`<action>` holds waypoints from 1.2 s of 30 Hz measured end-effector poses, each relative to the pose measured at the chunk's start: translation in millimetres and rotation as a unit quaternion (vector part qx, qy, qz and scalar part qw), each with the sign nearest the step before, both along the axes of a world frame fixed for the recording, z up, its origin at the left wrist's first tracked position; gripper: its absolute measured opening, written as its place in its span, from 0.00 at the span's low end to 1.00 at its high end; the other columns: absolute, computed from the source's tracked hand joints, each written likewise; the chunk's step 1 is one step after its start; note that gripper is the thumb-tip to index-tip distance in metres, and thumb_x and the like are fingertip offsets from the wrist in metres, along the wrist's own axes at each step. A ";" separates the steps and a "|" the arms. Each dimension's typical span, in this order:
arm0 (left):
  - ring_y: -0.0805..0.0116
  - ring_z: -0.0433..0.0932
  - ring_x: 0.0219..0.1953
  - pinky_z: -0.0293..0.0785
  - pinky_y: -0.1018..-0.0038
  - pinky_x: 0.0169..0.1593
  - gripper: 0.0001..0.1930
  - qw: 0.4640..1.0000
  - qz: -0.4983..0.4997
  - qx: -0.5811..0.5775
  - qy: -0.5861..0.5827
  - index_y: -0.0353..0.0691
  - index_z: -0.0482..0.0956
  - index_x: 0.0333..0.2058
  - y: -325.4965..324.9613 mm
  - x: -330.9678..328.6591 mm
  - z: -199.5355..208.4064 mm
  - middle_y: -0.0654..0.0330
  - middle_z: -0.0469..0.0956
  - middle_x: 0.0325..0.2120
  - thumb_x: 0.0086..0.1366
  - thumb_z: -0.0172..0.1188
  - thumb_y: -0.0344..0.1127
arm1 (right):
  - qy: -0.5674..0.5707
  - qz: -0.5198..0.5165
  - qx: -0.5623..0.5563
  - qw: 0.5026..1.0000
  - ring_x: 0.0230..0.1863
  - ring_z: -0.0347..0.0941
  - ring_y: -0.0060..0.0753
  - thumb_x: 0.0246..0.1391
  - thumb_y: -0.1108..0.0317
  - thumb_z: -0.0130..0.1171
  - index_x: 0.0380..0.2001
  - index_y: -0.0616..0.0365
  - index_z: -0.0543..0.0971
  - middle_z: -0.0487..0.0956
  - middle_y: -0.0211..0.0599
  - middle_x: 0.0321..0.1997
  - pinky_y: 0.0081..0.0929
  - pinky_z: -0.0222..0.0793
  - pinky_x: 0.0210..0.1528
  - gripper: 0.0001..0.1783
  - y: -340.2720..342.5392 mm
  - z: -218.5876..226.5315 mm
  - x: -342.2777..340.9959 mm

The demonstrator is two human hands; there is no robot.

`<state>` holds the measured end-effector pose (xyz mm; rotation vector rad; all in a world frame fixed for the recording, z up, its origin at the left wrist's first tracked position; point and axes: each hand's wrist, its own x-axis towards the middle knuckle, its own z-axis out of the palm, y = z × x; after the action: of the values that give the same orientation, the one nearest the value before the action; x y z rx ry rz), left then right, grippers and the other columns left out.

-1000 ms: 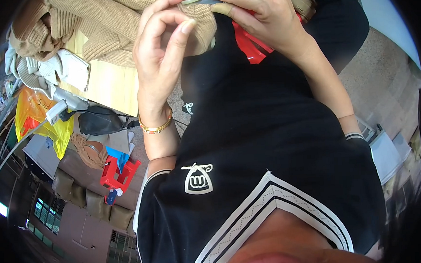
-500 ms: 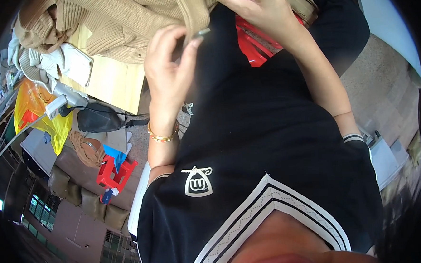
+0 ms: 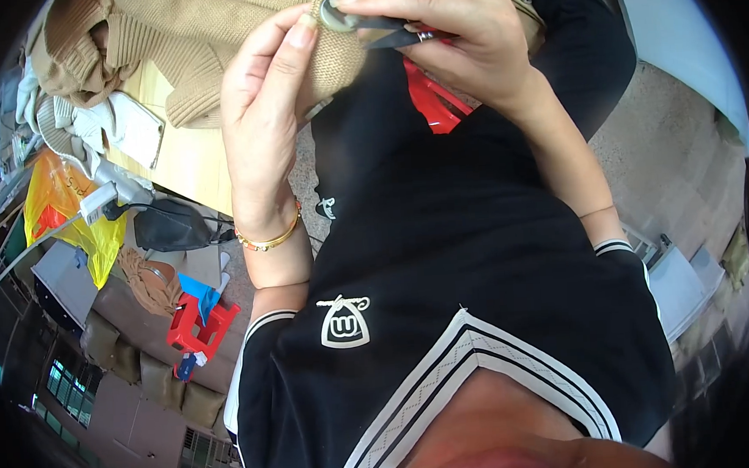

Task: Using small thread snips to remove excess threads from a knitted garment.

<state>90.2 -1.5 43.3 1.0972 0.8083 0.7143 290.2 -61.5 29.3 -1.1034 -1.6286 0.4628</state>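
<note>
A tan knitted garment [image 3: 204, 48] spreads across the top of the view. My left hand [image 3: 262, 104], with a gold bracelet at its wrist, pinches the edge of the knit between thumb and fingers. Right beside that thumb tip, a round greyish button [image 3: 332, 14] lies against the fabric. My right hand [image 3: 474, 38] reaches in from the other side, a fingertip touching the button. In its grip is a pair of dark thread snips [image 3: 398, 36], blades pointing left toward the knit. Whether thread lies between the blades is too small to tell.
Under the garment is a pale wooden table [image 3: 193, 163], with a white pad [image 3: 140, 128] near its left side. A red plastic piece [image 3: 435, 99] lies on my lap. To the left are a yellow bag [image 3: 95, 240], a black pouch [image 3: 171, 225] and a red stool [image 3: 201, 319].
My left hand has shifted left and slightly up with the knit edge. My right hand has come left and down to meet it, and the snips and the button's face now show.
</note>
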 end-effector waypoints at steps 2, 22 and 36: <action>0.91 0.66 0.26 0.55 0.92 0.26 0.15 1.000 -0.003 -0.001 -0.007 0.31 0.75 0.53 -0.1 3.0 1.7 0.71 0.78 0.35 0.72 0.55 0.32 | 0.030 -0.001 0.007 1.000 0.25 0.70 0.31 0.41 0.83 0.62 0.47 0.58 0.83 0.72 0.35 0.26 0.25 0.64 0.27 0.25 2.5 -4.7 0.7; 0.87 0.71 0.36 0.64 0.90 0.37 0.13 0.994 0.047 0.097 0.001 0.33 0.78 0.51 2.1 12.7 -16.1 0.65 0.79 0.40 0.69 0.57 0.25 | 0.288 0.024 -0.166 0.943 0.39 0.72 0.19 0.56 0.74 0.64 0.53 0.65 0.76 0.77 0.32 0.42 0.18 0.68 0.40 0.21 1.4 -3.9 -7.8; 0.74 0.77 0.50 0.72 0.82 0.54 0.16 0.973 0.082 0.214 0.039 0.29 0.74 0.54 -3.8 14.9 -30.9 0.53 0.78 0.50 0.69 0.56 0.23 | 0.182 0.003 -0.156 0.971 0.29 0.68 0.17 0.53 0.77 0.64 0.39 0.64 0.79 0.74 0.30 0.32 0.18 0.63 0.30 0.09 8.7 -17.1 -6.9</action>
<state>105.1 -5.3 12.5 1.4642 0.8390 1.0210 283.3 -52.8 12.2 -1.1628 -1.2630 0.8952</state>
